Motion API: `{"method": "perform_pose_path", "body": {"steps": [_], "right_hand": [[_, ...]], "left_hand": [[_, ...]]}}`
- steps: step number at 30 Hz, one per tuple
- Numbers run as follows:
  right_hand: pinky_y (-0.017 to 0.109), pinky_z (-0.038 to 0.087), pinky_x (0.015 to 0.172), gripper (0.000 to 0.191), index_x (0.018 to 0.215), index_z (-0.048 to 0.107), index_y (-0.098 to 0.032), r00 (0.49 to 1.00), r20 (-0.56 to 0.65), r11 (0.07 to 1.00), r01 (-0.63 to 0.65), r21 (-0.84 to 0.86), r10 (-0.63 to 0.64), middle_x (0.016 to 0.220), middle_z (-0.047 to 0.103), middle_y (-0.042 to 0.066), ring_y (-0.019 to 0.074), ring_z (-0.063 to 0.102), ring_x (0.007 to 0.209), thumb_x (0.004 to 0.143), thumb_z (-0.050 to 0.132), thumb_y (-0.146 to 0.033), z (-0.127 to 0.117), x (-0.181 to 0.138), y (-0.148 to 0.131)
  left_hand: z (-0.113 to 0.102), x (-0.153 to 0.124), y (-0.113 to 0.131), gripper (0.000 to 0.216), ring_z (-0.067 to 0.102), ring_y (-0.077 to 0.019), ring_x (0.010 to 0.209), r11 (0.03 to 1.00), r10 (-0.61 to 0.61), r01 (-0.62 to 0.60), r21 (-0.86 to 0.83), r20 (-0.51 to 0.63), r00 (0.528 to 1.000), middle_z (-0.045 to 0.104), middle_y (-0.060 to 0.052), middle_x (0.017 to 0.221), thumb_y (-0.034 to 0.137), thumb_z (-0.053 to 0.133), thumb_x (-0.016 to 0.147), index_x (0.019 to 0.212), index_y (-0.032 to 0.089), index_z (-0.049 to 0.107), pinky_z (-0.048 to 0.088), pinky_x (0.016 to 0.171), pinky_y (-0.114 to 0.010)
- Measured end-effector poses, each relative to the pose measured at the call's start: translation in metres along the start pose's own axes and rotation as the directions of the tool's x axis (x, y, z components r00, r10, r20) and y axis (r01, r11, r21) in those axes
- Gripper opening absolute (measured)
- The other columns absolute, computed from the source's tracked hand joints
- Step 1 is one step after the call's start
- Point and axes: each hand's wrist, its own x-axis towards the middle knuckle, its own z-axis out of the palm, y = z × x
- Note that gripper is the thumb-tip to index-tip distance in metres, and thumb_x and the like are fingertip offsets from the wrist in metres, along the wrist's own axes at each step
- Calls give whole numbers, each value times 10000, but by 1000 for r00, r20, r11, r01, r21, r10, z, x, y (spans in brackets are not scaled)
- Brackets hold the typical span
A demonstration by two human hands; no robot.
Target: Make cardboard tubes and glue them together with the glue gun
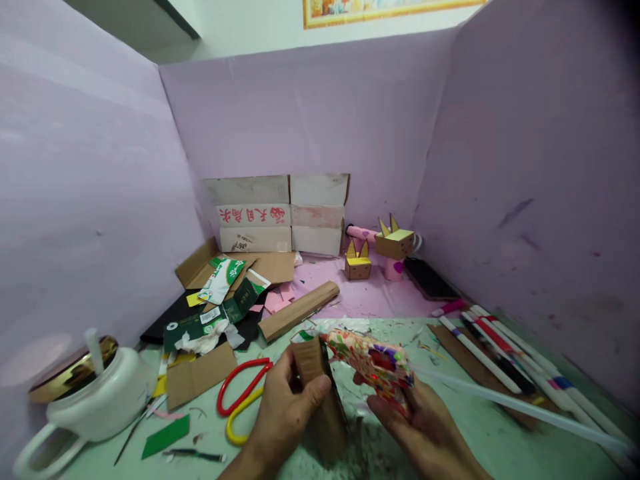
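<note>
Head view has you at what looks like a gluing step. Your left hand (287,407) pinches an upright folded cardboard piece (330,427), thumb pressed on its near face and fingers behind. Your right hand (420,427) has its grip closed around a floral-covered glue gun (373,363). The gun's nozzle meets the top edge of the cardboard, just left of the gun body. Both are held low over the green counter (500,460), near its front edge.

As I judge it, the next move calls for a steady nozzle along that edge and a firm hold on the cardboard, with your thumb kept clear of the tip.

Counted:
- one glue gun
- one clear glue stick (500,400) trailing right from the gun's back
- one pair of red-and-yellow scissors (265,367) left of the gun
- one long cardboard block (299,310) behind and left of the gun
- two eared cardboard figures (358,261) (395,241) behind the gun
- one dark phone (430,279) behind and right of the gun
- one white pot with a gold lid (95,393) far left of the gun

The marker pens (493,347) right of the gun overlap too much for an exact count.
</note>
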Motion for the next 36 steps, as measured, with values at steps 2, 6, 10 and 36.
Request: {"method": "perform_pose_path", "body": {"steps": [2, 6, 10, 36], "right_hand": [[326, 534, 797, 322, 1042, 649, -148, 1000, 16, 1000, -5, -9, 5, 1030, 708, 140, 271, 660, 966, 863, 493, -366, 0, 0, 1], [320, 543, 751, 289, 998, 657, -154, 999, 30, 1000, -24, 0, 24, 997, 714, 128, 265, 674, 903, 855, 489, -342, 0, -1, 3], [302, 538, 706, 271, 934, 662, -164, 999, 24, 1000, -30, 4, 30, 893, 720, 105, 262, 674, 866, 852, 480, -347, 1, -2, 2], [274, 518, 623, 232, 799, 651, -200, 998, 23, 998, -63, -14, 64, 743, 693, 58, 215, 640, 664, 822, 473, -348, 4, -8, -9]], "left_hand": [[-1, 0, 0, 564, 613, -277, 991, 1000, 2, -2, 0, 0, 1000, 661, -129, 1086, 442, 705, 709, 1154, 146, 526, 486, 833, -345], [0, 0, 1, 543, 620, -275, 975, 1000, -1, 1, -6, -5, 1000, 670, -125, 1071, 439, 710, 706, 1131, 143, 545, 493, 816, -336], [1, 0, 2, 558, 621, -273, 980, 1000, 1, -1, -14, -7, 1000, 670, -125, 1079, 441, 712, 703, 1140, 141, 539, 491, 821, -329], [3, 0, 7, 515, 655, -259, 879, 999, 32, -35, -12, -182, 983, 714, -99, 940, 465, 727, 657, 1034, 133, 608, 514, 758, -311]]}}
